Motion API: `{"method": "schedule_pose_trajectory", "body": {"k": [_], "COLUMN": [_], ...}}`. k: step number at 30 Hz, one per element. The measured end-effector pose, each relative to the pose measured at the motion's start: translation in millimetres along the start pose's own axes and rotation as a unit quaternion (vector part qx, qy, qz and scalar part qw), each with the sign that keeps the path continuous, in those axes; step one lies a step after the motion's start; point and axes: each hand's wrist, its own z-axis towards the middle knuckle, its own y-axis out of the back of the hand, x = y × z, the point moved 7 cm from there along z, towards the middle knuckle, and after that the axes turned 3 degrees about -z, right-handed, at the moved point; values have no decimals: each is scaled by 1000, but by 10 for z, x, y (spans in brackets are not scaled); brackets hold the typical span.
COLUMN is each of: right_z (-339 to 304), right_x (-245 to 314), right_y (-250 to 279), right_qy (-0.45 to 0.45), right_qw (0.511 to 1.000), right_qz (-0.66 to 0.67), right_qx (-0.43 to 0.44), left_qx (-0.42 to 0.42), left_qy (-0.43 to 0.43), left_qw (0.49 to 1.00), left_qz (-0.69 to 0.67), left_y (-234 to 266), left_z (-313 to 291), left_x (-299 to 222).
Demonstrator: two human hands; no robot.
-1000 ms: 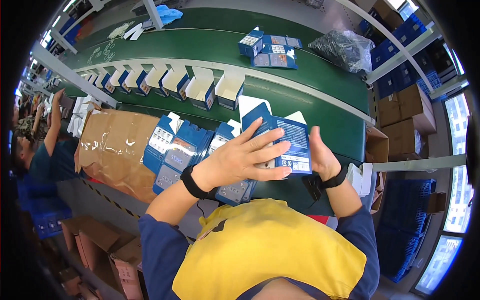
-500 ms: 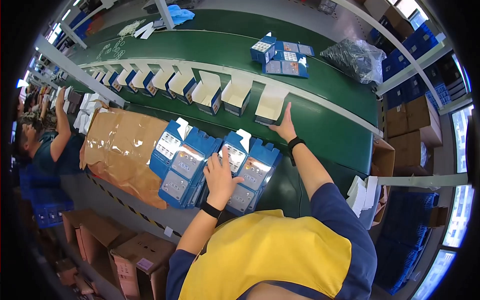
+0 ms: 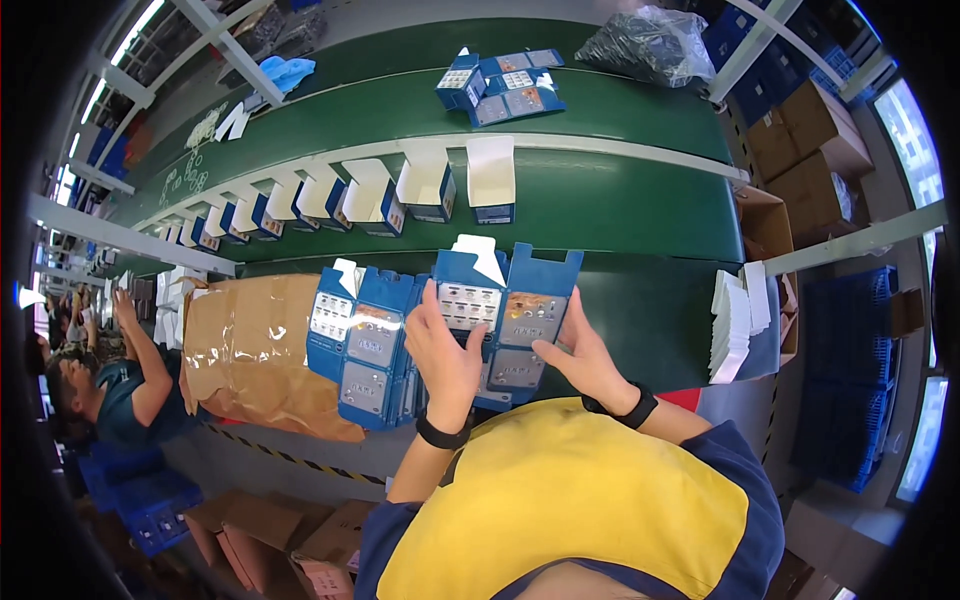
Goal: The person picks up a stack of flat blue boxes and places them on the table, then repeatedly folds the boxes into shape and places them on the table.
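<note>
Holds a flat blue carton (image 3: 528,318) at the centre, with left hand (image 3: 447,360) at its 8 o'clock and right hand (image 3: 592,362) at 4, pinching its edges between thumbs (image 3: 552,353) and partly hidden fingers (image 3: 424,318). Cannot clearly make out the farthest boxes (image 3: 187,233), between 9 and 10 o'clock.

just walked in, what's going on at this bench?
A person's left hand and right hand hold a flat blue carton at its sides, thumbs on its face. To its left lie similar flat cartons, then a brown package. Beyond, a row of open cartons stands on the green surface.
</note>
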Motion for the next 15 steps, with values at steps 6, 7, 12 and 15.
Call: {"method": "schedule_pose_trajectory", "body": {"k": [6, 7, 12, 15], "right_z": [-312, -404, -136, 121], "right_x": [644, 720, 887, 726], "right_y": [-116, -242, -110, 222], "right_qy": [342, 431, 207, 161], "right_qw": [904, 818, 964, 982], "right_qz": [-237, -356, 28, 70], "right_qx": [98, 138, 163, 66], "left_qx": [2, 5, 72, 225], "left_qy": [111, 97, 55, 8], "left_qw": [834, 810, 806, 772], "left_qz": [-541, -578, -586, -594], "left_y": [15, 19, 134, -71], "left_z": [97, 103, 137, 48], "left_x": [-93, -127, -503, -748]}}
